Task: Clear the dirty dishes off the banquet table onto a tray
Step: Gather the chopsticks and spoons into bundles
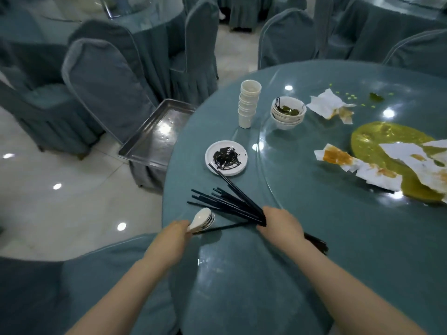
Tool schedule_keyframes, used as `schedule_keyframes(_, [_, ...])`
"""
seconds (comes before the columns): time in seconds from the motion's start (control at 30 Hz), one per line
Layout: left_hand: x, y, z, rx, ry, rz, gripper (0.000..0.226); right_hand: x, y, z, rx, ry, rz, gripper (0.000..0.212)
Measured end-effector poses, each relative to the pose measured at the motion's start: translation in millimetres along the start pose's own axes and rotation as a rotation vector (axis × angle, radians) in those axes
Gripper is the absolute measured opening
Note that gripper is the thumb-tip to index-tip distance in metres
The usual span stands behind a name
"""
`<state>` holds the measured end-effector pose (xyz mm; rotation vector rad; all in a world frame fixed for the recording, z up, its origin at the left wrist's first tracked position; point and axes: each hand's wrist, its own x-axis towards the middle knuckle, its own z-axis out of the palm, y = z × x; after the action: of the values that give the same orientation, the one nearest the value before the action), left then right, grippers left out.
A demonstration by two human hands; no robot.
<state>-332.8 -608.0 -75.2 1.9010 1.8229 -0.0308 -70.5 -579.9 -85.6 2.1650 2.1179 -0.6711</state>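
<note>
Nearest, at six o'clock on the banquet table [314,238], both hands are working. The left hand [177,232] is gripping a nested stack of white spoons [203,220] by the handles, fingers curled round them. The right hand [281,224] is clamping a bundle of black chopsticks [229,204], fingers wrapped over the middle so the tips are fanning toward ten o'clock and the butts are poking out behind the wrist. One loose stick is lying between the two hands.

Further out, toward eleven o'clock, a small plate [226,157] smeared black is sitting with a chopstick tip over its rim. Beyond it, near twelve, a tower of cups [248,105] and a stack of bowls [287,113] are waiting. The steel tray [154,136] is resting at ten o'clock, off the table edge, holding nothing.

The splayed bundle is looking insecure: outer sticks could be sliding free during the carry, and the fanned tips could be catching the plate or toppling the leaning cups.
</note>
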Motion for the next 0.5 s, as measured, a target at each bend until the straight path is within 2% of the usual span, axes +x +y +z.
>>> schedule_keyframes(0.1, [-14.6,-21.2,-18.8,-0.051,0.052,-0.030,0.025,21.3,-21.0,10.8,-0.084,-0.015,-0.101,0.031])
schedule_keyframes(0.2, [-27.7,-37.9,-30.1,-0.088,0.114,-0.086,0.019,35.5,-29.9,19.2,-0.108,-0.070,-0.145,0.047])
schedule_keyframes(0.37, [-40.4,-57.4,-39.5,-0.131,0.169,-0.144,0.017,42.2,-30.6,30.7,-0.192,0.000,-0.146,0.027])
schedule_keyframes(0.5, [-45.6,-66.6,-50.9,-0.149,0.202,-0.161,0.008,35.5,-34.0,41.6,-0.151,0.042,-0.189,0.023])
